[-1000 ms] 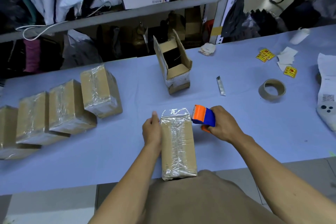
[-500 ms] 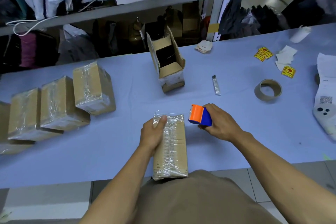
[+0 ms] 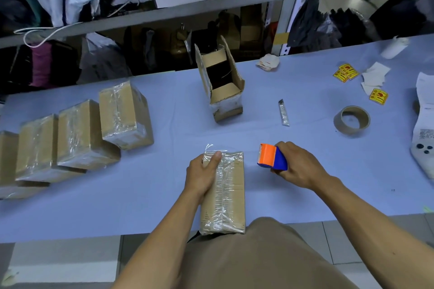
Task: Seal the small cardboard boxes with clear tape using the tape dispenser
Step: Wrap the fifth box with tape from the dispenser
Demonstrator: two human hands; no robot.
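The taped box (image 3: 223,192), long axis running away from the person, is gripped at the table's (image 3: 164,195) near edge by the left hand (image 3: 203,171). The tape dispenser (image 3: 271,157) is gripped by the right hand (image 3: 298,164), orange end pointing left. Something dark is held in the open box (image 3: 220,82).

Both forearms are bare from the bottom edge of the picture up to the wrists, with no sleeve showing on either. The left hand (image 3: 203,175) and the right hand (image 3: 297,164) are uncovered too, without glove, ring, watch or band that can be made out. Low in the middle, between the arms, lies a plain khaki-brown garment (image 3: 258,258) of smooth cloth, without print or pocket to be seen.
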